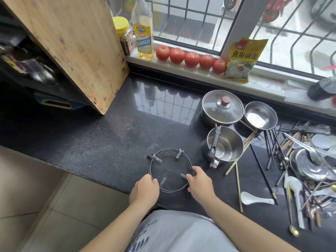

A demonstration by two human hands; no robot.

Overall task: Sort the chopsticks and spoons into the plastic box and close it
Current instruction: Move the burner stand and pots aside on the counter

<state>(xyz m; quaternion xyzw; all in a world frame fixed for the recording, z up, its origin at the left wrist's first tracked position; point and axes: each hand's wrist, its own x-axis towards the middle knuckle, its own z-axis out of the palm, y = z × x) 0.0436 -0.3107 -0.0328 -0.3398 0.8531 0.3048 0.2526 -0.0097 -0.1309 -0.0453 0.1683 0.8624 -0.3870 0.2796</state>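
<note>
Both hands gripping black wire pot stand (pixel 170 170) at lower centre of desk (pixel 91 142): left hand (pixel 144 188) fingers curling on left rim, right hand (pixel 199 180) on right rim. Chopsticks (pixel 271 148) and white spoon (pixel 254 198) lying at right.

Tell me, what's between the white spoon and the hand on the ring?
In the head view, only bare black counter lies between the right hand, gripping the metal ring, and the white spoon.

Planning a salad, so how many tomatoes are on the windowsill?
5, in one row on the windowsill between the oil bottle and the yellow packet. None looks hidden.
</note>
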